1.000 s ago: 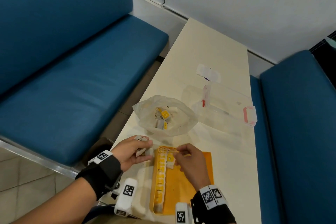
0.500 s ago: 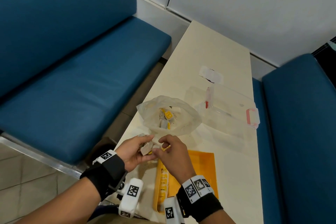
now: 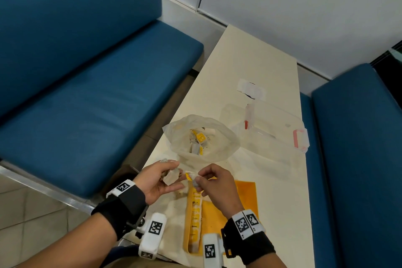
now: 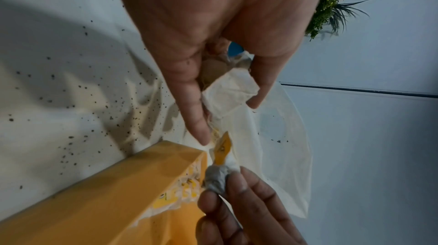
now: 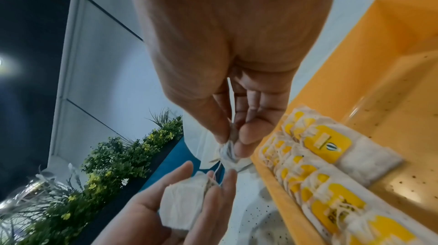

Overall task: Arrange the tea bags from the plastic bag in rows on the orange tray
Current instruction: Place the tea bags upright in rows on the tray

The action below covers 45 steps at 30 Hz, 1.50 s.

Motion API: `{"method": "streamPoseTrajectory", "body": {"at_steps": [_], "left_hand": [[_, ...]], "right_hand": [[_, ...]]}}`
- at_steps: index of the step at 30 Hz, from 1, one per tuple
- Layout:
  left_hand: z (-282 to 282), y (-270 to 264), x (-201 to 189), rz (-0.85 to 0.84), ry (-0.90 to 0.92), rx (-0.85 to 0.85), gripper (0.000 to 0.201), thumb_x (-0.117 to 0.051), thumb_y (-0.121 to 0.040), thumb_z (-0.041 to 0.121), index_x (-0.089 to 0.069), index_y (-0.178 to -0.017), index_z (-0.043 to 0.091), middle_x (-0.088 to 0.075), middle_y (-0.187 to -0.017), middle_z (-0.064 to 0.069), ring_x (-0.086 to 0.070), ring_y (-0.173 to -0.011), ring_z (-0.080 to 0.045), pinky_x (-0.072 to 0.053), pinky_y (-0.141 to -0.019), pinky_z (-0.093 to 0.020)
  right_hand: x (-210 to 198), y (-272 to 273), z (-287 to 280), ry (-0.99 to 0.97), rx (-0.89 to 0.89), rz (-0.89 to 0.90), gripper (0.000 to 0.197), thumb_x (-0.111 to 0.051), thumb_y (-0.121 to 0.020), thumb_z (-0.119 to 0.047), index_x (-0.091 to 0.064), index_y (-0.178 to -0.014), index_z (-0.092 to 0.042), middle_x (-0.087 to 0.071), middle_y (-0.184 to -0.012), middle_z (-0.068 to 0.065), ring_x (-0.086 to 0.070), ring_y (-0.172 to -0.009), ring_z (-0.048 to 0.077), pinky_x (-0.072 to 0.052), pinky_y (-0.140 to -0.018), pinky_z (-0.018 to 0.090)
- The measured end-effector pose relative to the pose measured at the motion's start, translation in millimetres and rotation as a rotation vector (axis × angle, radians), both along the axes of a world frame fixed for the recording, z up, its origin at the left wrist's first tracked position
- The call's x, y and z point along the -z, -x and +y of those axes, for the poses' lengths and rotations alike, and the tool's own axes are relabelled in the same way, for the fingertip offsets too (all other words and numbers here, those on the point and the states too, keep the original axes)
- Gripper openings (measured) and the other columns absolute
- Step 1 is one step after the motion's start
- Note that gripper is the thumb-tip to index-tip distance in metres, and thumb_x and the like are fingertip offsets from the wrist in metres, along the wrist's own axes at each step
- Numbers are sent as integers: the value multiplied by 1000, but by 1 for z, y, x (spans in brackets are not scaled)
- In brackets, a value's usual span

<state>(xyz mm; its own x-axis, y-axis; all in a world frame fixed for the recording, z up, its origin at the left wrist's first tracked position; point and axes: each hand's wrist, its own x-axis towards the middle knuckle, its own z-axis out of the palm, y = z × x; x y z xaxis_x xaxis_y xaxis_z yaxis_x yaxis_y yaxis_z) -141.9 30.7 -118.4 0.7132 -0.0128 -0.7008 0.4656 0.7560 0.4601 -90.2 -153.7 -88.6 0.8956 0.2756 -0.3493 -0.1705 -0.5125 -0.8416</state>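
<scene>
My left hand (image 3: pixel 162 177) holds a bunch of white tea bags (image 3: pixel 170 177) (image 4: pixel 228 92) (image 5: pixel 183 198) just left of the orange tray's far end. My right hand (image 3: pixel 208 180) pinches one tea bag (image 3: pixel 194 179) (image 4: pixel 218 176) (image 5: pixel 227 150) with a yellow tag between thumb and fingers, close to the left hand; threads run between the two. The orange tray (image 3: pixel 245 200) (image 4: pixel 94 196) (image 5: pixel 391 84) holds a row of tea bags (image 3: pixel 194 215) (image 5: pixel 315 172) along its left side. The open plastic bag (image 3: pixel 200 137) beyond the hands has several tea bags inside.
A clear plastic container (image 3: pixel 267 128) with pink clasps lies right of the bag, with a white wrapper (image 3: pixel 251 89) beyond it. Blue bench seats (image 3: pixel 87 104) flank the narrow cream table (image 3: pixel 250 61). Tea crumbs dot the table near the tray.
My right hand left the tray, came to the left hand's bunch and took hold of one tea bag, now drawn slightly apart. The view shifted a little.
</scene>
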Motion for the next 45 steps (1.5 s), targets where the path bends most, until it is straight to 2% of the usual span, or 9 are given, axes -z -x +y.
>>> {"method": "streamPoseTrajectory", "body": {"at_steps": [6,11,15,21,25,28,32,38,45], "left_hand": [[1,4,4,-20,-82,81,18,-76,-85,15,-59,-90,11,-66,-85,-9,-66,-67,-14,-53,-51,-21],[-8,9,2,-76,-165,275,29,-72,-88,7,-68,-115,16,-68,-96,-8,-63,-69,-14,-46,-51,-21],[-12,9,-2,-159,-209,343,16,-74,-88,11,-72,-103,13,-65,-84,-6,-59,-68,-12,-43,-50,-21],[-14,9,-6,-266,-582,278,7,-77,-87,15,-76,-92,10,-68,-77,-8,-58,-65,-13,-44,-52,-25],[-16,7,-9,-388,-929,413,3,-77,-87,21,-79,-88,23,-72,-70,9,-61,-59,-1,-46,-53,-18],[-20,4,-14,-435,-1066,468,3,-78,-86,25,-78,-84,26,-69,-68,22,-61,-63,6,-44,-59,-14],[-19,4,-19,-448,-1046,445,12,-80,-84,26,-79,-96,30,-74,-85,13,-67,-75,2,-53,-65,-22],[-4,6,-20,-445,-996,393,26,-77,-88,19,-76,-110,34,-73,-93,6,-64,-74,1,-50,-54,-18],[-24,0,-22,-585,-1083,540,38,-85,-74,40,-71,-108,47,-68,-106,19,-60,-100,8,-48,-87,-13]], "right_hand": [[-4,2,-8,-217,68,136,11,-70,-87,1,-65,-96,3,-68,-77,12,-69,-65,29,-58,-62,36],[1,4,-8,-356,87,223,18,-70,-86,5,-62,-102,9,-67,-76,13,-68,-69,32,-59,-66,37],[3,8,-8,-388,102,242,19,-70,-86,5,-61,-103,9,-66,-79,15,-69,-70,33,-60,-67,36],[0,9,-10,-72,29,66,19,-73,-85,-7,-68,-101,-16,-68,-95,2,-68,-73,20,-54,-62,25],[-15,8,-14,13,-117,-230,33,-77,-82,-21,-68,-108,-38,-63,-107,-15,-61,-78,7,-49,-73,13],[-18,5,-11,69,-211,-344,21,-78,-83,-19,-69,-90,-36,-65,-95,-14,-62,-77,8,-46,-69,11],[-24,0,-15,116,-206,-345,16,-78,-82,-14,-70,-76,-26,-66,-83,-10,-61,-74,8,-47,-66,13],[-34,-15,-33,192,-120,-215,18,-80,-77,-9,-71,-68,-22,-71,-82,-5,-58,-64,-4,-44,-60,12],[-47,-15,-37,64,-168,-143,8,-81,-77,-8,-75,-75,-12,-74,-77,0,-58,-59,1,-47,-59,17]]}}
